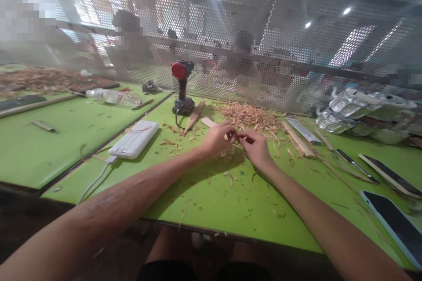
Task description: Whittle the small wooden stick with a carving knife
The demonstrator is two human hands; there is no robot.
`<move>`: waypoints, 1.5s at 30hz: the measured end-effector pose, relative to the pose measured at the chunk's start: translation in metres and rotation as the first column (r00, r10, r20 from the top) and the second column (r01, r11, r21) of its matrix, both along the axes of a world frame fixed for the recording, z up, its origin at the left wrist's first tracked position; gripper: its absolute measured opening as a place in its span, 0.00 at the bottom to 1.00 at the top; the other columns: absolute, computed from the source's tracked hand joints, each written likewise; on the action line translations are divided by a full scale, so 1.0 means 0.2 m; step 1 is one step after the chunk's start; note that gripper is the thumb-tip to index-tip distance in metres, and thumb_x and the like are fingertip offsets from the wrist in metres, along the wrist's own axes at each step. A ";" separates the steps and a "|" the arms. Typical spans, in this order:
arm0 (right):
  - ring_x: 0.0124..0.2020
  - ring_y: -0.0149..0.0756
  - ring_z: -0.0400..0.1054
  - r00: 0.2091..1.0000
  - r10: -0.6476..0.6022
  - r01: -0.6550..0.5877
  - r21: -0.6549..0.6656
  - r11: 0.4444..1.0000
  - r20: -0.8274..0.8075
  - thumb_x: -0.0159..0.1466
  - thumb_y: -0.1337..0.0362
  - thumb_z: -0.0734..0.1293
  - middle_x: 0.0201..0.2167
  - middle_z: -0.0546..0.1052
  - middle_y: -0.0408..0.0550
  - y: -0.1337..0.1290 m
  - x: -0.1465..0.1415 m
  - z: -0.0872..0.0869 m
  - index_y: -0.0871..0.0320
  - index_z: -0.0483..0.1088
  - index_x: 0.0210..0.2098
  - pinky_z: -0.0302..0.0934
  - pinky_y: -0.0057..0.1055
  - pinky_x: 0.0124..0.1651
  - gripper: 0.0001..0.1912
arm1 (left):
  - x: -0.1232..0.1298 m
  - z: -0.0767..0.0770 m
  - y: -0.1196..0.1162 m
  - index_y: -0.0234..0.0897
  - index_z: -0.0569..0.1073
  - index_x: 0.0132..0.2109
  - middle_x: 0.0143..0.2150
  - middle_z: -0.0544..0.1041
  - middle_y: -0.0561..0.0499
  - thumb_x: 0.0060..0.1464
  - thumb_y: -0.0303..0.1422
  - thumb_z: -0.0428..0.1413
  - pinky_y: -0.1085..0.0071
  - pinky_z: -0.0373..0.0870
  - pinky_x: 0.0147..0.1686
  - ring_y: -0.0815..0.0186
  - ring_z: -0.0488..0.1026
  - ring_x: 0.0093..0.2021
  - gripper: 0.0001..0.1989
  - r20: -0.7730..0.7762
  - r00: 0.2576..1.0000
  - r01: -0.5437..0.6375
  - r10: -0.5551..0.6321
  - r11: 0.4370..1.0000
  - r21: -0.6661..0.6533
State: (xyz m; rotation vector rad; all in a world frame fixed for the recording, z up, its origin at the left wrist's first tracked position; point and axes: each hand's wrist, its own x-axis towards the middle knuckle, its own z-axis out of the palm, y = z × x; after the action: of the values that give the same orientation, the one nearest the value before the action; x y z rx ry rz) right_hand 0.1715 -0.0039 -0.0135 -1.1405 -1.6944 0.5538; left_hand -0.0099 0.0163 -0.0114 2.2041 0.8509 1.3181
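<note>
My left hand [216, 141] and my right hand [259, 148] meet at the fingertips above the green table [211, 202]. Both are closed in a pinch on something too small to make out between them. Just behind my left hand a flat pale wooden strip [207, 122] shows, partly covered by the fingers. A heap of wood shavings [247, 116] lies beyond the hands, with loose bits scattered beneath and around them.
A red-and-black cordless drill [181, 85] stands upright beside a pointed wooden piece [194, 116]. At left are a white power bank [133, 139] and a plastic bottle [114, 96]. A wooden stick [298, 140], a pen [358, 166], a phone [392, 226] and foil packaging [359, 109] lie at right. Mesh [217, 39] closes the back.
</note>
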 end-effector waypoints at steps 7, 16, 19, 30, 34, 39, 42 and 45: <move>0.31 0.42 0.68 1.000 -0.002 0.002 0.035 0.999 0.015 0.61 0.56 0.72 0.31 0.80 0.50 -0.01 0.00 0.00 0.50 0.81 0.31 0.62 0.38 0.33 0.07 | 0.01 -0.01 0.01 0.35 0.78 0.34 0.35 0.78 0.46 0.56 0.24 0.60 0.69 0.72 0.34 0.66 0.73 0.34 0.04 0.031 0.999 -0.022 0.023 0.999 -0.028; 0.28 0.42 0.70 0.998 0.019 -0.024 -0.077 0.997 -0.061 0.59 0.51 0.74 0.26 0.78 0.49 0.00 0.00 -0.03 0.53 0.80 0.32 0.63 0.37 0.28 0.12 | 0.01 -0.02 0.03 0.33 0.78 0.36 0.34 0.80 0.47 0.57 0.26 0.58 0.72 0.73 0.31 0.66 0.75 0.33 0.04 0.058 0.996 -0.053 0.064 0.984 -0.171; 0.22 0.38 0.66 0.993 0.016 -0.037 -0.178 0.983 -0.114 0.59 0.50 0.75 0.20 0.73 0.45 0.00 0.00 -0.03 0.54 0.79 0.32 0.59 0.34 0.24 0.14 | 0.00 -0.02 0.01 0.33 0.78 0.36 0.35 0.80 0.47 0.56 0.25 0.58 0.72 0.72 0.32 0.67 0.76 0.34 0.04 0.031 0.999 -0.041 0.045 0.991 -0.125; 0.29 0.41 0.71 1.000 0.025 -0.024 -0.038 0.999 0.012 0.62 0.57 0.71 0.26 0.78 0.48 0.01 0.00 -0.03 0.54 0.78 0.31 0.65 0.37 0.32 0.08 | 0.00 -0.03 0.01 0.34 0.75 0.34 0.32 0.79 0.48 0.57 0.27 0.60 0.73 0.71 0.32 0.68 0.74 0.32 0.03 0.046 0.996 -0.075 0.081 0.990 -0.121; 0.33 0.42 0.72 0.996 -0.013 0.008 0.064 0.998 0.084 0.62 0.61 0.71 0.30 0.80 0.50 0.01 0.00 -0.03 0.54 0.78 0.31 0.67 0.40 0.39 0.06 | 0.00 -0.02 0.01 0.34 0.75 0.33 0.32 0.80 0.47 0.56 0.27 0.60 0.72 0.72 0.31 0.67 0.75 0.32 0.03 0.074 0.994 -0.067 0.084 0.977 -0.205; 0.34 0.43 0.73 0.990 -0.023 0.010 0.095 0.995 0.137 0.64 0.62 0.70 0.31 0.80 0.50 0.00 0.00 -0.02 0.54 0.79 0.32 0.68 0.41 0.41 0.06 | -0.01 -0.01 0.01 0.33 0.76 0.35 0.30 0.79 0.48 0.58 0.30 0.60 0.73 0.71 0.27 0.69 0.74 0.28 0.05 0.132 0.990 0.014 0.040 0.921 -0.389; 0.34 0.43 0.73 0.986 -0.013 -0.004 0.100 0.995 0.164 0.66 0.61 0.69 0.33 0.80 0.51 0.00 0.00 -0.01 0.54 0.80 0.33 0.68 0.41 0.41 0.08 | -0.02 -0.01 0.02 0.33 0.78 0.35 0.28 0.79 0.49 0.58 0.31 0.60 0.73 0.71 0.26 0.69 0.74 0.26 0.06 0.175 0.984 0.087 -0.010 0.894 -0.439; 0.35 0.43 0.72 0.983 -0.021 0.001 0.113 0.994 0.180 0.65 0.62 0.70 0.33 0.80 0.50 -0.01 0.00 -0.02 0.54 0.80 0.33 0.68 0.40 0.42 0.07 | -0.04 -0.01 0.03 0.32 0.78 0.34 0.28 0.79 0.49 0.57 0.31 0.60 0.73 0.72 0.27 0.69 0.75 0.27 0.06 0.194 0.980 0.123 -0.036 0.880 -0.459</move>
State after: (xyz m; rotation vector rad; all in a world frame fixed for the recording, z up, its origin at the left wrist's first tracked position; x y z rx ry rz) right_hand 0.1713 -0.0049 -0.0168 -1.1459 -1.8488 0.3510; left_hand -0.0170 0.0228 -0.0143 1.6962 0.8880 1.1082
